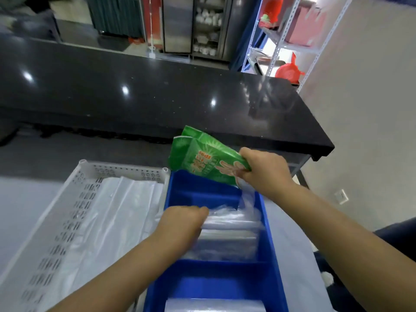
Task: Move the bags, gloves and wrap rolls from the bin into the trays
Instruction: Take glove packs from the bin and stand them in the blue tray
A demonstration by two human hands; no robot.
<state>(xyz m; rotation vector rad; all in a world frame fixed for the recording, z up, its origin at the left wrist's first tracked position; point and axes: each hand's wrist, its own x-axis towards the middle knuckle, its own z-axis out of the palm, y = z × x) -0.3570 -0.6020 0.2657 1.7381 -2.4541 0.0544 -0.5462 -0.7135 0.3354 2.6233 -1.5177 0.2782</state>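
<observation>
A blue divided bin [267, 224] stands in front of me. Over its far end my right hand [263, 170] grips green packets of gloves [202, 159], lifted clear of the bin, with a clear plastic piece hanging below the hand. My left hand [182, 224] reaches into the middle compartment, fingers curled on a stack of clear plastic bags [229, 237]. More clear wrapped stock [213, 306] lies in the nearest compartment. A white perforated tray [67, 212] sits left of the bin, holding flat white plastic bags [117, 210].
A black glossy counter [157, 93] runs across behind the bin. A grey metal shelf rack [290, 37] with red bags stands at the far right. The bin and tray rest on a pale table [292, 255].
</observation>
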